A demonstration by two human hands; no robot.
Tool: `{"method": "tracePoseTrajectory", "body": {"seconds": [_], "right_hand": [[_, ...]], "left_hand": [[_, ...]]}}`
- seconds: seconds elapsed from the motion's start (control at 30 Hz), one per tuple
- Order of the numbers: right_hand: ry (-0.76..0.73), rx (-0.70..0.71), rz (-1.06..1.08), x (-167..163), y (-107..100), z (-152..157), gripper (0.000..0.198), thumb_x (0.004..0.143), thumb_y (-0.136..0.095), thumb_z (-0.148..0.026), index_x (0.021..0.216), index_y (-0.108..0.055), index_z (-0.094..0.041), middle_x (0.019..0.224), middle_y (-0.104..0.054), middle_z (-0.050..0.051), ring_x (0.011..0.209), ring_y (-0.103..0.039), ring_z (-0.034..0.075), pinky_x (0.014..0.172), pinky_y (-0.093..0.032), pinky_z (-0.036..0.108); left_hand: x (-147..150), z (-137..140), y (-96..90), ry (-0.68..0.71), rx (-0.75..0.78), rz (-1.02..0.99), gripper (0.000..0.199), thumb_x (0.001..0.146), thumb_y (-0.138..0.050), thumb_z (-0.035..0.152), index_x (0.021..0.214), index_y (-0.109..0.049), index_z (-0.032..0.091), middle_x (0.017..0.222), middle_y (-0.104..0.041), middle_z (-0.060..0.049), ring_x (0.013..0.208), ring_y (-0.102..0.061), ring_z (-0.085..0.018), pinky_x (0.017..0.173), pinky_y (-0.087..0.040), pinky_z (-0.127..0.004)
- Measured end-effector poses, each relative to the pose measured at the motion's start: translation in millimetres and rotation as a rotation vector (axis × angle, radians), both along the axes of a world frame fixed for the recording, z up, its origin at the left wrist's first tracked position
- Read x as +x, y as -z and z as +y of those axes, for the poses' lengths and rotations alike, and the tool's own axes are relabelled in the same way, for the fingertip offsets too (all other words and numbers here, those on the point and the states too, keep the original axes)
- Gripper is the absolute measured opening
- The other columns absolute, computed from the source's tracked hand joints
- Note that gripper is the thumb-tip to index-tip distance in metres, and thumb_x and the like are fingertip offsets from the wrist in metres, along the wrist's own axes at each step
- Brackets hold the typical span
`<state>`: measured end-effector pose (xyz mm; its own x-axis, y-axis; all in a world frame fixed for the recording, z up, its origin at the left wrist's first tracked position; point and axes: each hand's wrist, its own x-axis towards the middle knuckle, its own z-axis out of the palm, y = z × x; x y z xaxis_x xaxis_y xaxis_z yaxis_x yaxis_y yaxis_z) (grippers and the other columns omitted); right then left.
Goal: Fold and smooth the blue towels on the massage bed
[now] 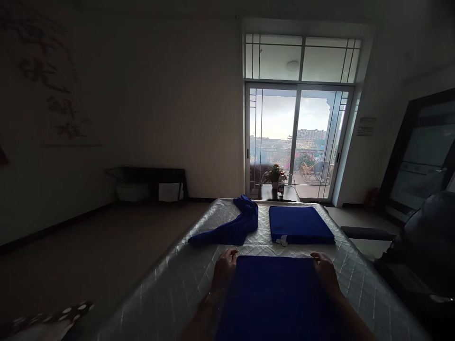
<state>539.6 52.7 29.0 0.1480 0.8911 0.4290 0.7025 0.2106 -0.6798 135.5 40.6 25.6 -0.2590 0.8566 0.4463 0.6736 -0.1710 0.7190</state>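
Note:
A dark blue cloth (277, 296) lies flat and smooth in front of me, with a straight far edge. My left hand (224, 266) is closed at its far left corner, thumb and fingers pinching the edge. At the far right corner, my right hand (325, 270) grips the cloth the same way. Beyond it on the right rests a neatly folded blue stack (300, 222) with white tags on its near edge. To the left of that stack lies a crumpled blue cloth (236, 225). The near end of the cloth runs out of view.
All the cloths are on a table with a shiny quilted silver cover (159, 289). Behind it, a small dark table (265, 193) holds a potted plant (275, 174) before a glass sliding door (272, 123). Dark seating (423, 241) stands at right, a low black shelf (152, 177) at left.

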Motion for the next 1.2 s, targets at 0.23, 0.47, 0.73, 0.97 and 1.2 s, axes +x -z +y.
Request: {"method": "tracePoseTrajectory", "body": {"seconds": [0.23,0.47,0.73,0.97,1.2], "right_hand": [[-0.118,-0.222,-0.377,-22,-25,-25,0.049,0.097,-0.042,-0.033,0.135,-0.069,-0.018,0.149,-0.063,0.011,0.141,-0.055,0.025,0.119,-0.041,0.039],[-0.107,-0.348,-0.496,-30,-7,-46,0.066,0.103,-0.033,-0.046,0.159,-0.043,-0.011,0.169,-0.034,0.011,0.159,-0.024,0.025,0.13,-0.024,0.044],[-0.141,-0.357,-0.526,-26,-5,-47,0.068,0.104,-0.024,-0.041,0.162,-0.033,-0.004,0.171,-0.025,0.012,0.16,-0.017,0.024,0.131,-0.018,0.043],[-0.128,-0.365,-0.499,-25,-5,-49,0.071,0.104,-0.023,-0.045,0.163,-0.028,-0.005,0.172,-0.02,0.01,0.161,-0.015,0.023,0.131,-0.016,0.043],[-0.123,-0.358,-0.487,-24,-2,-48,0.07,0.104,-0.023,-0.043,0.163,-0.029,-0.007,0.172,-0.022,0.011,0.161,-0.015,0.023,0.131,-0.015,0.042]], "left_hand": [[16,-20,-13.0,0.289,-0.113,0.236,0.038,0.096,-0.054,0.037,0.127,-0.074,0.027,0.148,-0.066,-0.005,0.142,-0.056,-0.025,0.121,-0.041,-0.042],[15,-26,-18.4,0.287,-0.233,0.394,0.049,0.103,-0.043,0.043,0.144,-0.063,0.023,0.157,-0.055,-0.007,0.15,-0.046,-0.025,0.124,-0.036,-0.044],[12,-29,-14.5,0.295,-0.364,0.508,0.068,0.104,-0.036,0.056,0.158,-0.046,0.017,0.166,-0.04,-0.011,0.156,-0.035,-0.027,0.13,-0.023,-0.048],[25,-24,-16.3,0.194,-0.37,0.63,0.065,0.104,-0.04,0.055,0.153,-0.053,0.015,0.165,-0.041,-0.012,0.155,-0.036,-0.031,0.129,-0.024,-0.05],[153,-37,-16.2,0.504,-0.144,0.694,0.064,0.108,-0.032,0.057,0.158,-0.046,0.021,0.165,-0.044,-0.011,0.154,-0.038,-0.028,0.128,-0.032,-0.05]]}}
